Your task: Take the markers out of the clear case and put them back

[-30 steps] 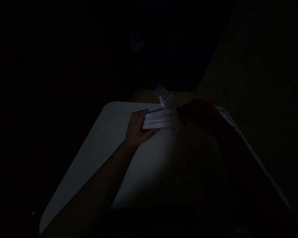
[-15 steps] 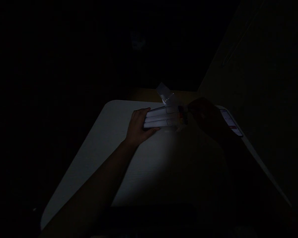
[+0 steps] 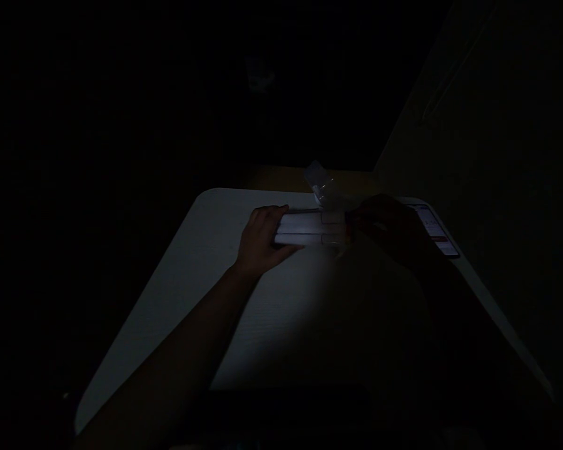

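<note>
A bundle of white marker pens point(image 3: 307, 228) lies across the middle of the frame, just above centre, its long axis running left to right, on a pale tabletop point(image 3: 178, 306). The left hand point(image 3: 263, 240) wraps the bundle's left end, its fingers point(image 3: 269, 215) curled over the top and the thumb side tucked beneath, so the grip is closed around it. The right hand point(image 3: 389, 228) sits at the right end, nearer the dark capped tips; it is too dim there to tell whether its fingers pinch anything. A crumpled clear plastic wrapper point(image 3: 319, 184) stands just beyond the bundle, and a lit phone point(image 3: 434, 228) lies near the table's upper right edge.
</note>
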Tool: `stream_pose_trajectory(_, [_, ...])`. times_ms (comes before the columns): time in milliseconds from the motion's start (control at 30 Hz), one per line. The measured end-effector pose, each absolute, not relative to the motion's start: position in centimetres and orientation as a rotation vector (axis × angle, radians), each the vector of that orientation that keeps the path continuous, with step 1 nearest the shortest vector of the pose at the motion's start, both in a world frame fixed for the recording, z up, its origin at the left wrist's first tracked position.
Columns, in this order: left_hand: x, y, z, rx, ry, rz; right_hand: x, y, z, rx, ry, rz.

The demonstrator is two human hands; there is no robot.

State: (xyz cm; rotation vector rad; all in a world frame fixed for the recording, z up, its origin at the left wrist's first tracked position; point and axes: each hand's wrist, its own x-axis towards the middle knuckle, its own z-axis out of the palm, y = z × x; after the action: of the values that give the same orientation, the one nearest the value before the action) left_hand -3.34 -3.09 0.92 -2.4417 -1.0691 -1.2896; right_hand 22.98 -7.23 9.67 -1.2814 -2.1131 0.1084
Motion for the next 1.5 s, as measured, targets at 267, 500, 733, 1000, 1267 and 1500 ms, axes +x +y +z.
stream_pose_trajectory(267, [-3.2, -3.1, 0.9, -2.416, -1.081, -1.22, 24.5, -6.9, 7.4, -1.483, -1.971, 0.134])
stream_pose_trajectory(500, [-3.2, -2.9, 0.4, -2.333, -1.154, -1.187, 26.3, -6.9, 5.0, -1.494, -1.997, 0.04])
stream_pose_trajectory(733, [-3.2, -2.7, 0.2, -2.322, -1.126, -1.226, 27.2, -6.1, 3.3, -1.575, -2.047, 0.059])
stream_pose_trajectory(1000, [-3.0, -2.6, -0.2, -2.215, -1.209, -1.305, 31.9, -5.3, 1.0, -1.957, -1.931, -0.085])
stream_pose_trajectory(1267, [-3.1, -2.6, -0.2, -2.228, -1.236, -1.332, 32.3, -4.6, -0.3, -2.167, -1.888, -0.305])
stream_pose_trajectory(1500, [-3.3, -2.2, -0.3, -2.218, -1.186, -1.318, 30.1, -5.2, 0.3, -2.243, -1.717, -0.313])
